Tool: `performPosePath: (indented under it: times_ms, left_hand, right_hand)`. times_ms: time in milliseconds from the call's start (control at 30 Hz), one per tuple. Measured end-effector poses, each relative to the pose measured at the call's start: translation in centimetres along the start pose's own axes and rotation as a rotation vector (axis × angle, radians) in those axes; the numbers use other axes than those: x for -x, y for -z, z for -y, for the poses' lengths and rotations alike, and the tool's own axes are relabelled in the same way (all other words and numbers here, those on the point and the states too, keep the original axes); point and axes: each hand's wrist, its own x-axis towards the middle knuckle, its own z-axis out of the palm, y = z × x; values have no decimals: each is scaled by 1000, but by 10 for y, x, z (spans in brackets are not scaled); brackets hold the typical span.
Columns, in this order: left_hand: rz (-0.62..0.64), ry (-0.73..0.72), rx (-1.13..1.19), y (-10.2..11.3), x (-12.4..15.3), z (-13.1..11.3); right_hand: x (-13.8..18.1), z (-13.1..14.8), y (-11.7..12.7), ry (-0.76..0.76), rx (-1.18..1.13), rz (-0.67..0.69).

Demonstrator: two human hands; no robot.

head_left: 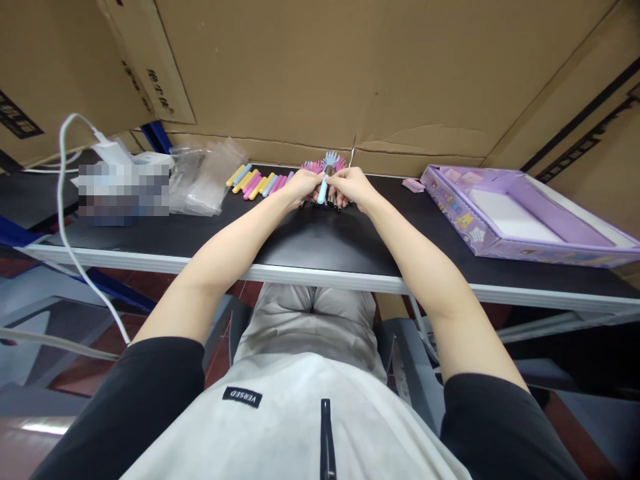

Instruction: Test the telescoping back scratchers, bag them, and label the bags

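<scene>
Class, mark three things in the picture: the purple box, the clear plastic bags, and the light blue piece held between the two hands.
purple box (505, 248), head view, on its front wall.
clear plastic bags (203, 179), head view, middle of the pile.
light blue piece (323, 193), head view, on its handle below the hands.

You have a black worktop (330, 233) with a pale grey front edge. Near its back edge lie yellow, pink, blue and purple sticks (257, 183). At the right edge sits a lilac box (520, 217) with a white inner panel. Brown cardboard (380, 73) rises behind.
</scene>
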Motion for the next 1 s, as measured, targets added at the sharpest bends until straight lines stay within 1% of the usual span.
performPosePath:
  times_ms: [133, 300, 467, 567, 667, 767, 833, 933, 1000]
  left_hand:
    - [10, 6, -22, 0, 5, -3]
    - [44, -17, -86, 0, 7, -4]
    - [56, -41, -110, 1, 6, -3]
    - [74, -53, -141, 1, 7, -5]
    - [85, -94, -207, 1, 8, -6]
    - [67, -178, -323, 4, 4, -3]
    - [46, -282, -448, 10, -3, 2]
    - [-29, -485, -685, 18, -14, 11]
    - [-76, -576, -803, 21, -18, 15]
  right_hand:
    - [2, -1, -1, -19, -34, -9]
    - [0, -3, 0, 11, -70, 23]
    - [-4, -8, 1, 29, -127, -17]
    - [-8, -11, 1, 73, -93, -61]
    - [-14, -12, 7, 147, 11, -109]
    - [-22, -9, 20, 224, 155, -174]
    - [-30, -6, 33, 257, 231, -215]
    - [-43, -8, 53, 246, 354, -261]
    - [-52, -13, 64, 224, 438, -289]
